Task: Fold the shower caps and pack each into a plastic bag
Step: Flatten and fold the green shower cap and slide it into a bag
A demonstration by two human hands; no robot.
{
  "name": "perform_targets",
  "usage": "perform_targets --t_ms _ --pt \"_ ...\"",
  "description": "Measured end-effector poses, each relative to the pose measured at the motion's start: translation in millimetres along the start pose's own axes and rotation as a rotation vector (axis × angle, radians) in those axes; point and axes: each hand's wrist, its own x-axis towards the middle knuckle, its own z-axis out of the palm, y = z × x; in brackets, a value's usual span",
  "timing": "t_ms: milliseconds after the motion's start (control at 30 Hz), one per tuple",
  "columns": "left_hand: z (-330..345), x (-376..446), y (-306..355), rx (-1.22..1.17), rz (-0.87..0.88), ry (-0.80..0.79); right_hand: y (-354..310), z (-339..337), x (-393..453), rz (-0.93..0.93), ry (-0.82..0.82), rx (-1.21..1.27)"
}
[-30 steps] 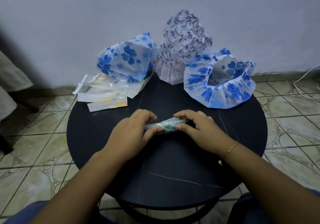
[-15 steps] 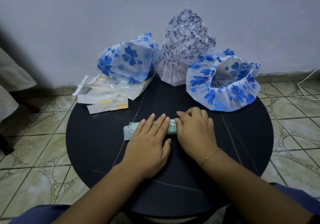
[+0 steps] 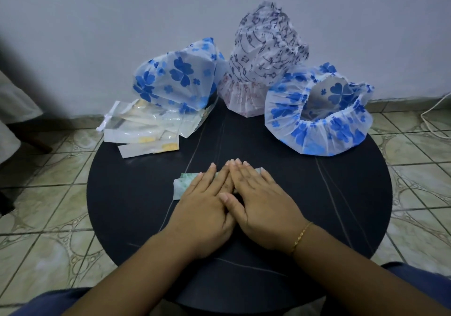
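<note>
1. Your left hand (image 3: pixel 207 208) lies flat, fingers straight and together, pressing down on the folded green-print shower cap (image 3: pixel 184 185) in the middle of the round black table (image 3: pixel 341 193).
2. Your right hand (image 3: pixel 263 206) is flat as well, fingers straight, pressing the right part of the same folded cap; its thumb crosses over the inner edge of your left hand, so the two hands touch.
3. Only the cap's left end and a sliver at its right end show past your fingers; the rest is hidden under your palms.
4. A thin gold bracelet (image 3: pixel 301 236) sits on your right wrist.
5. At the table's far left, a heap of clear plastic bags (image 3: pixel 141 130) overhangs the rim, some with yellow strips along one edge.
6. A blue-flower shower cap (image 3: pixel 175 76) rests on the back of that heap, puffed up.
7. Just beside it at the far centre stands a white cap with dark music-note print (image 3: pixel 266 54), its gathered edge down on the table.
8. At the far right, a second blue-flower cap (image 3: pixel 317 123) lies with its elastic opening tilted up toward you, touching the music-note cap.
9. Behind the table is a pale wall (image 3: pixel 97 23); around it, a tiled floor (image 3: pixel 48 218).
</note>
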Motion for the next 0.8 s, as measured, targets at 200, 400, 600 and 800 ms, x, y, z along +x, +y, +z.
perform_targets --t_ms 200,400,600,800 --pt "0 -16 -18 0.022 -0.119 -0.008 4 -4 -1 -0.009 -0.016 -0.067" --pt "-7 -34 -32 0.02 -0.235 -0.035 3 -5 -3 -0.004 -0.021 -0.103" --pt "-8 -37 -33 0.009 -0.395 0.041 -3 -11 -6 0.042 -0.06 -0.08" --pt "-17 -21 -14 0.007 -0.151 0.274 -7 -16 -9 0.061 -0.078 -0.056"
